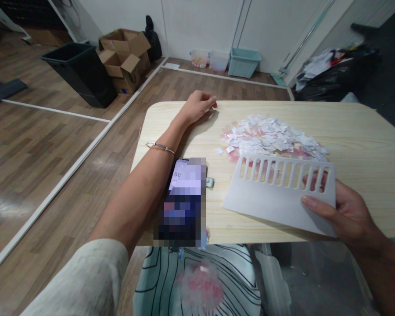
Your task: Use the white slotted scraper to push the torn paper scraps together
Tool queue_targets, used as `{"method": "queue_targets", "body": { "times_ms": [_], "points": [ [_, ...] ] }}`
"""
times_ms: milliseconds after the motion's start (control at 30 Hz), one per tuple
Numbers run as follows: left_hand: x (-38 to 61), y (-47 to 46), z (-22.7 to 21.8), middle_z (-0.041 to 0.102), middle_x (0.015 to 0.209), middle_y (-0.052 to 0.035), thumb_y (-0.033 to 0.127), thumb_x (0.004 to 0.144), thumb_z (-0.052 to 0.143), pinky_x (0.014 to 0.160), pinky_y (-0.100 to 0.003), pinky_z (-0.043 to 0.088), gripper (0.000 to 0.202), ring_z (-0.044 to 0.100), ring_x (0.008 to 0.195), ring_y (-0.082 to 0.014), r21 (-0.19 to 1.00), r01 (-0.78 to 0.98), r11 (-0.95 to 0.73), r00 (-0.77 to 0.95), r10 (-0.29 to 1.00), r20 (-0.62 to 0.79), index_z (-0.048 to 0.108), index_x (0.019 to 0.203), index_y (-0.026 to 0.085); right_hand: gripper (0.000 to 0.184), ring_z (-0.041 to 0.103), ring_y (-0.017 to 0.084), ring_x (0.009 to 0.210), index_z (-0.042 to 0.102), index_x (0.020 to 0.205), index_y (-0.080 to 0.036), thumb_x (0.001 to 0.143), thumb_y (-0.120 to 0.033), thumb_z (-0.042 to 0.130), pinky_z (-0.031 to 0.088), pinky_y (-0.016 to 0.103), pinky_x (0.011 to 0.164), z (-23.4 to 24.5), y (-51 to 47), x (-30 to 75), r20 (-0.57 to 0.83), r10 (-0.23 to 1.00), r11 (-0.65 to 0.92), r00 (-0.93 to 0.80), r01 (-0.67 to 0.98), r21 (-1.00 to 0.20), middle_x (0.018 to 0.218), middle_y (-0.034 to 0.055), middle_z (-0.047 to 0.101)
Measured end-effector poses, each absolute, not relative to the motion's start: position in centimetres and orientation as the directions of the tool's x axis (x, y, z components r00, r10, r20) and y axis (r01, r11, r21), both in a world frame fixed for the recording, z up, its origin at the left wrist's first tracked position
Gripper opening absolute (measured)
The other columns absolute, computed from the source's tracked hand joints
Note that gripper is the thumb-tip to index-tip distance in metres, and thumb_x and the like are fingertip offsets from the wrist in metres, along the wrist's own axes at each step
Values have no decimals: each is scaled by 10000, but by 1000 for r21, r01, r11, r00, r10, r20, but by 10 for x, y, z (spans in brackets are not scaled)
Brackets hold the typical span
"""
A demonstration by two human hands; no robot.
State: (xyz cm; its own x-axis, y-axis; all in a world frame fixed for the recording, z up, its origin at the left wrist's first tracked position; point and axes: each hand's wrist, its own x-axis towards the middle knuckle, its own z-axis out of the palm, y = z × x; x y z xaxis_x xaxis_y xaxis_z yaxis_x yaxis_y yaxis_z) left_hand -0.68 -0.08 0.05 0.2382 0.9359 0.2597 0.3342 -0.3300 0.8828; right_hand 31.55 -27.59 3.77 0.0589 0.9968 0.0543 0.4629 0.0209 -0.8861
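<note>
My right hand (340, 208) grips a flat white plastic scraper (276, 193) with a row of slots along its far edge, held low over the pale wooden table (358, 145). Just beyond the scraper lies a heap of small white and pink paper scraps (271, 138). My left hand (197, 106) rests at the table's far left edge, fingers curled and pinched together on a small pale scrap I cannot name. A thin bracelet (160, 146) sits on that wrist. A phone (184, 197) lies on the table under my left forearm.
A black bin (80, 72) and open cardboard boxes (127, 55) stand on the wooden floor at far left. A teal tub (244, 62) and clear containers (200, 58) line the back wall. Black bags and clutter (335, 72) sit at far right. Pink scraps (200, 285) lie on my lap.
</note>
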Motion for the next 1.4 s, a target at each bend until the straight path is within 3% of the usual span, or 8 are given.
{"method": "queue_targets", "body": {
  "times_ms": [167, 400, 567, 733, 900, 1000, 1200, 1400],
  "points": [
    [-7, -2, 2, 487, 598, 6, 240, 1026, 620, 685, -309, 411, 295, 479, 628, -128, 876, 351, -329, 236, 937, 257, 717, 767, 138, 561, 805, 244, 778, 848, 1227, -387, 727, -628, 931, 717, 391, 885, 35, -278, 317, 14, 999, -6, 45, 410, -912, 1007, 22, 885],
    [-8, 1, -2, 496, 602, 5, 257, 1002, 644, 661, -297, 406, 266, 469, 619, -123, 884, 323, -337, 236, 933, 270, 701, 763, 156, 454, 819, 244, 793, 868, 1110, -407, 706, -587, 969, 698, 428, 999, 29, -279, 320, -30, 994, -63, 104, 336, -940, 994, -3, 888],
    [-9, 3, -3, 493, 595, 10, 313, 982, 662, 652, -285, 411, 255, 467, 614, -120, 874, 334, -352, 246, 928, 280, 698, 775, 169, 441, 866, 309, 906, 847, 1071, -357, 676, -493, 987, 735, 418, 862, 33, -287, 312, -62, 978, -106, 199, 221, -970, 1054, 30, 905],
    [-9, 2, -3, 474, 588, 17, 336, 971, 671, 648, -290, 413, 238, 473, 605, -128, 882, 325, -341, 240, 932, 272, 688, 791, 181, 364, 875, 311, 909, 842, 1101, -319, 742, -337, 899, 735, 392, 795, 47, -293, 294, -149, 948, -201, 281, 167, -965, 1076, 35, 911],
    [-8, 1, -3, 448, 571, 19, 309, 976, 666, 657, -294, 421, 238, 477, 609, -132, 886, 320, -337, 240, 933, 268, 691, 779, 179, 367, 873, 315, 878, 847, 1108, -329, 743, -336, 883, 725, 382, 738, 50, -295, 290, -167, 948, -221, 273, 182, -958, 1048, 35, 912],
    [-7, 0, -2, 485, 594, 6, 287, 977, 662, 679, -296, 440, 243, 509, 641, -137, 884, 330, -331, 230, 936, 265, 691, 765, 171, 389, 871, 317, 943, 841, 1097, -326, 716, -352, 916, 721, 370, 786, 48, -293, 292, -164, 944, -221, 288, 179, -959, 1077, 35, 909],
    [-7, 2, -2, 524, 617, 0, 280, 977, 669, 680, -290, 439, 247, 507, 640, -128, 884, 326, -336, 226, 935, 272, 693, 759, 166, 469, 832, 315, 1180, 812, 1158, -338, 705, -337, 935, 658, 400, 1077, 47, -290, 292, -111, 953, -166, 283, 179, -970, 1215, 20, 888],
    [-8, 0, -1, 502, 600, 4, 292, 995, 650, 661, -301, 425, 256, 489, 614, -131, 886, 337, -320, 241, 939, 247, 704, 775, 173, 376, 855, 351, 1073, 806, 1083, -340, 724, -366, 915, 707, 485, 982, 46, -292, 295, -110, 959, -168, 261, 212, -963, 1141, 34, 899]
  ]
}}
